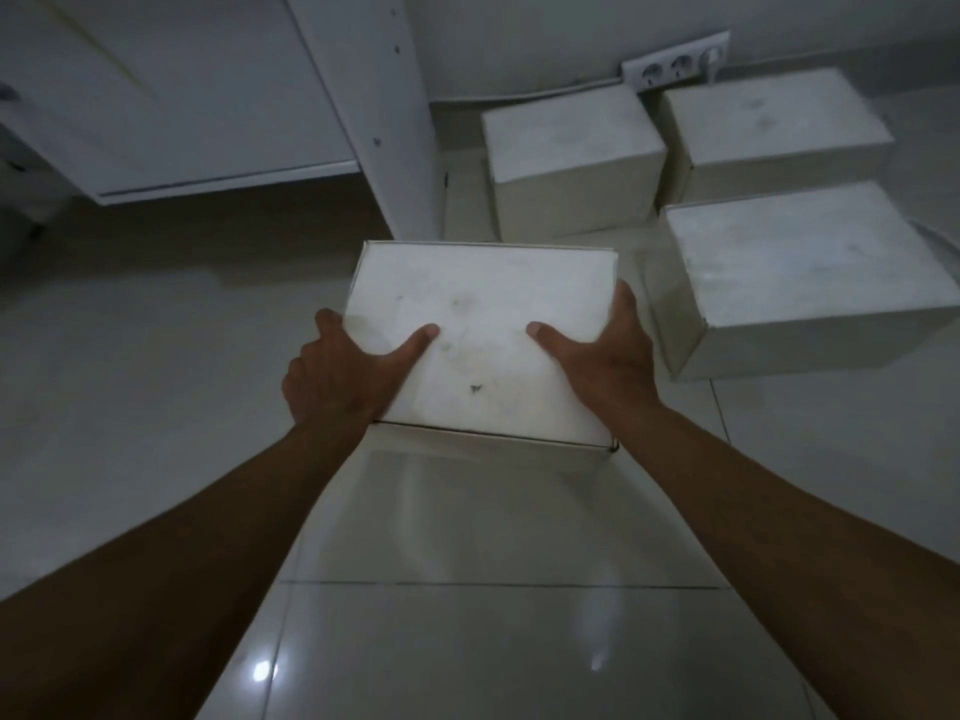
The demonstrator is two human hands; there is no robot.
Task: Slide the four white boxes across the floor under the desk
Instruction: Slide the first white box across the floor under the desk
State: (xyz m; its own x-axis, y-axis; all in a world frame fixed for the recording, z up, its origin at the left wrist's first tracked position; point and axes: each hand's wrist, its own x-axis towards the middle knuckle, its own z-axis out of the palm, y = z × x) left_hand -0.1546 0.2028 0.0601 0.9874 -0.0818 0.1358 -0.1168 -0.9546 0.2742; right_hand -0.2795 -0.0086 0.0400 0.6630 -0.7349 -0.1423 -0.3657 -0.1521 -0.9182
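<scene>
Left hand (337, 371) and right hand (602, 356) spread wide, clasping nearest white box (478, 335) by its sides, thumbs on top

Open floor near, crowded ahead and right

Bare tiled floor (493, 615) lay open between the forearms and to the left. Ahead of the held box (478, 335) stood a white upright panel (384, 122); three more boxes (571, 163) (774, 127) (810, 267) filled the right, narrow gaps between them, with a wall socket strip (675, 67) behind.

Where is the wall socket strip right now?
In the head view, the socket strip sits upper right, low on the wall, just behind the two far boxes.
</scene>
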